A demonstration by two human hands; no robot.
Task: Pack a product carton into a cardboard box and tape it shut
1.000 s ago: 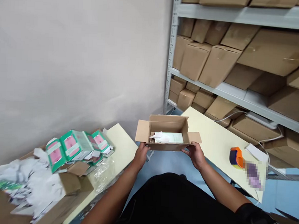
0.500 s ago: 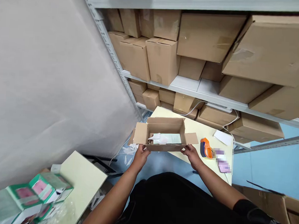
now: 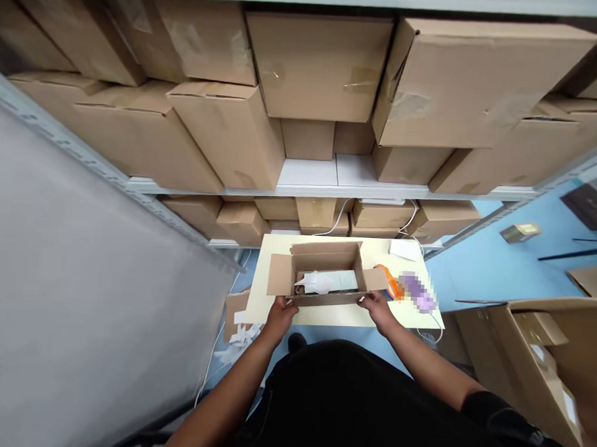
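Both hands, L at 7 o'clock & R at 5, clamp open carton w/ paperwork, steadying it over table.

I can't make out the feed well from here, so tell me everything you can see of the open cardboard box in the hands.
The open cardboard box is small, brown and plain, of corrugated board. Its top flaps are splayed outward, one at each end. Inside lie a pale green sheet and crumpled white paper. It sits level over the pale yellow table, below shelves of cartons. The left hand and right hand each hold its near edge. An orange tape dispenser lies just beyond its right flap.
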